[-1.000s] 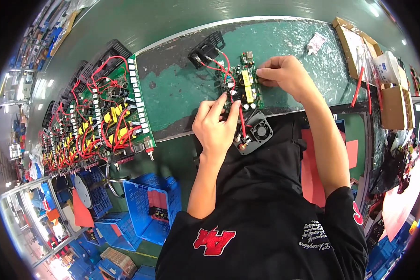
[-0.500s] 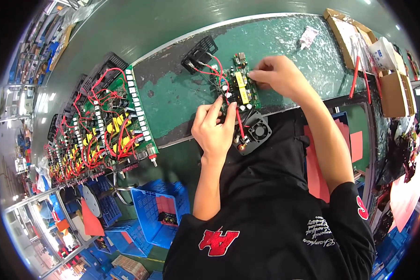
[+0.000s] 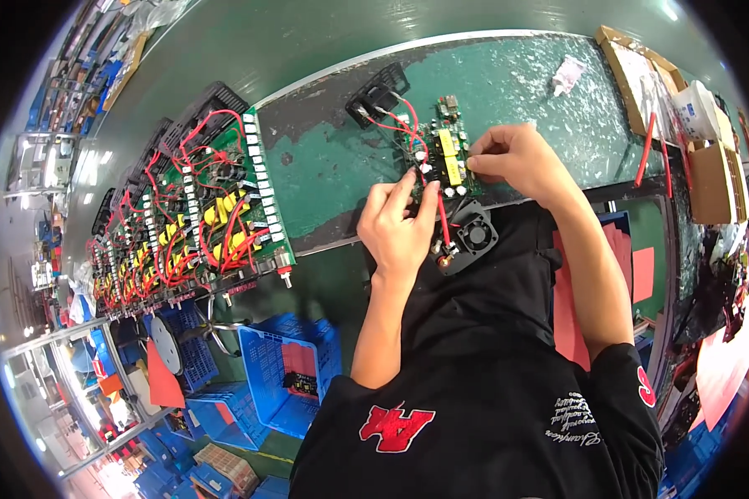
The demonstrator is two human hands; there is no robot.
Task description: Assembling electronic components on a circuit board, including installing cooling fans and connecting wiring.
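A green circuit board (image 3: 460, 158) with yellow transformers (image 3: 450, 154) and white-topped round parts lies near the bench's front edge. My left hand (image 3: 398, 220) is at its near left corner, index finger and thumb on either side of a red wire and bearing on the board. Over the board's right edge, my right hand (image 3: 520, 165) is closed in a pinch; whatever is between the fingertips is hidden. Red wires run from the board to a black slotted end panel (image 3: 378, 96) behind it. At the near edge, a black panel with a fan (image 3: 476, 236) overhangs towards my lap.
Several wired boards with black end panels (image 3: 193, 200) stand in a row at left. A white tube (image 3: 567, 76) lies at the far right of the bench (image 3: 316, 158), near a cardboard tray (image 3: 628, 79) and red sticks (image 3: 645, 150). Blue crates (image 3: 287, 374) stand below.
My right hand has moved nearer along the board's right edge, its fingers drawn closer together. The left hand stays at the same corner. The whole view has shifted slightly.
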